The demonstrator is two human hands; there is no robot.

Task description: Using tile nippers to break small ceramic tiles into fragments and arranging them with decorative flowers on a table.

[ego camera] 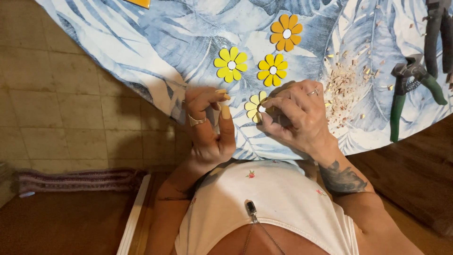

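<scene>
Near the tablecloth's (141, 42) lower edge, the right hand (295, 115) pinches a pale yellow flower (253, 106); the left hand (210, 123) hovers half-curled beside it, holding nothing.

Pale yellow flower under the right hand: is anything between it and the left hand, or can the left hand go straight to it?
Nothing visible stands between them. The left hand hovers just beside the pale yellow flower, with only bare tablecloth in the gap. The right hand already pinches the flower's white centre, its fingers covering the flower's right side.
</scene>
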